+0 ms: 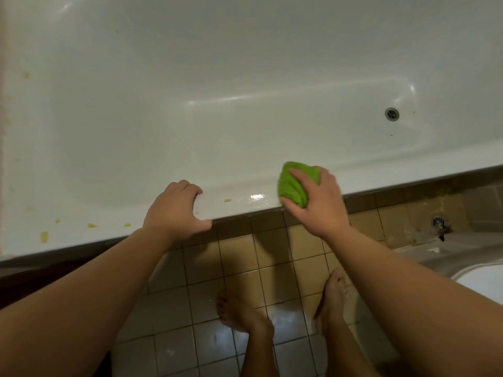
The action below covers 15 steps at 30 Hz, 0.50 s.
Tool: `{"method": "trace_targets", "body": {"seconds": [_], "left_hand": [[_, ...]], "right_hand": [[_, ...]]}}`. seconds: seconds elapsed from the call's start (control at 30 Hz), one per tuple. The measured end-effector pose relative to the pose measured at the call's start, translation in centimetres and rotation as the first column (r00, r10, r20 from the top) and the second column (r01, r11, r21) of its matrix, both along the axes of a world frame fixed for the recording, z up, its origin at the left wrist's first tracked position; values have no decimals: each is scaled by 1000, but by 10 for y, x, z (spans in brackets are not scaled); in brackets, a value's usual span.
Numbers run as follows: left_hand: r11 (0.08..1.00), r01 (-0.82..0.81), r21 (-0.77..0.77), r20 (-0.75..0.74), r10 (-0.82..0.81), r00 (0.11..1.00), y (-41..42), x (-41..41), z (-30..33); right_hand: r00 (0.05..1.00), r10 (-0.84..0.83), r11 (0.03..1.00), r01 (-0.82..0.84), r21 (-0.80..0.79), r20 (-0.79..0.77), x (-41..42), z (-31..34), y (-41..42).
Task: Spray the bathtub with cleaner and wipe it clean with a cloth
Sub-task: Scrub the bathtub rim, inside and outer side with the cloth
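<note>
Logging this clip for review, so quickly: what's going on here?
A person is leaning over a white bathtub, wiping its near rim with a green cloth gripped in the right hand. The left hand rests on the rim, fingers curled over the edge. Yellowish spots remain on the rim to the left of the left hand, so that part looks unwiped. No spray bottle is in view.

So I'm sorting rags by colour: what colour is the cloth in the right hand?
Bright green cloth, gripped by the right hand; seen in the head view.
</note>
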State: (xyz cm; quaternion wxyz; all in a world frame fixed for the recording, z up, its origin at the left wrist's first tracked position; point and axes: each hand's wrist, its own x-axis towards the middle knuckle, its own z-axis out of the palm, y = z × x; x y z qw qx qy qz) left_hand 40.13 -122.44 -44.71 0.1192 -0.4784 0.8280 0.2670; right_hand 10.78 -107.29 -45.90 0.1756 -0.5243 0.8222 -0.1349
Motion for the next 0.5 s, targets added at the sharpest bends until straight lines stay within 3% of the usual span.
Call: {"method": "trace_targets", "body": {"seconds": [0.13,0.2,0.27,0.37,0.43,0.5], "left_hand": [[1000,-23,-18,-31,22,999,2,9,-4],[999,-30,-25,-54,28,998,4,10,-6],[999,-34,-17,-65,33,997,3,11,-6],[1000,-21,2,-63,21,998,0,14,-6],[1000,-12,10,-64,13,998,-2,18,-6],[999,-14,29,-45,15,999,-5,22,-5]], "right_hand": [[947,-311,949,314,21,-80,-12,0,-10],[924,-359,928,369,58,-131,7,0,-29],[952,-275,952,289,97,-133,39,-1,-47],[999,12,997,-8,79,-42,90,0,-56],[979,202,979,-202,19,19,104,1,-47],[956,290,957,-289,-27,41,89,1,-35]]}}
